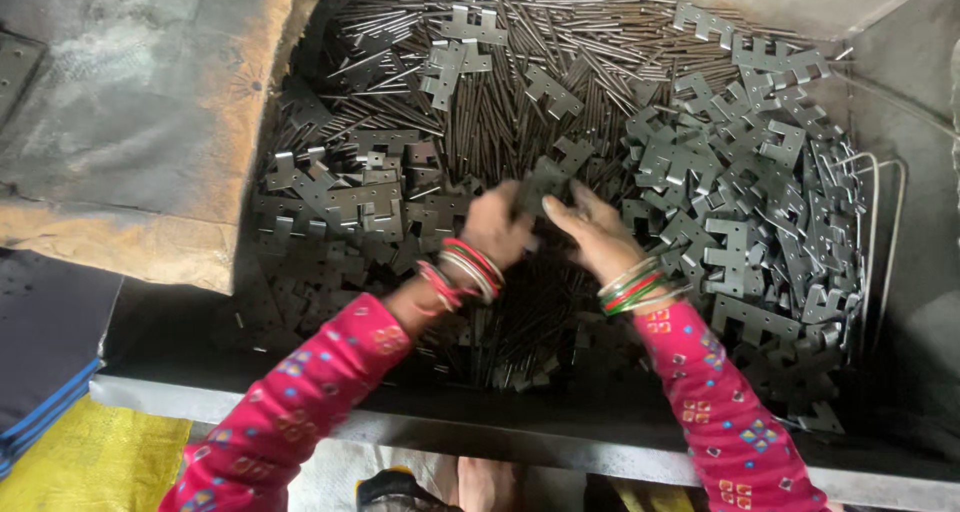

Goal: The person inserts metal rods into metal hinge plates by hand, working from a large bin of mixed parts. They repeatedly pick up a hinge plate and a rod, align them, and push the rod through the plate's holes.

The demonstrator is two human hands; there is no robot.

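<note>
Two hands: both meet at the centre of the frame over a bin of metal parts.
Left hand [497,224]: curled closed on the lower left of a dark hinge plate [541,182].
Right hand [592,234]: fingers pinch the same plate from the right, thumb pointing up-left.
Plate position: it stands just above both hands, tilted, partly hidden by the fingers.
Around: thin steel pins [520,122] fill the middle; loose hinge leaves [740,202] pile up at the right and lie flatter at the left.
Edges: the bin's front rim [520,427] crosses the lower frame under the wrists; a worn board [150,112] covers the upper left.
Room: the open pin bed lies above the hands.
</note>
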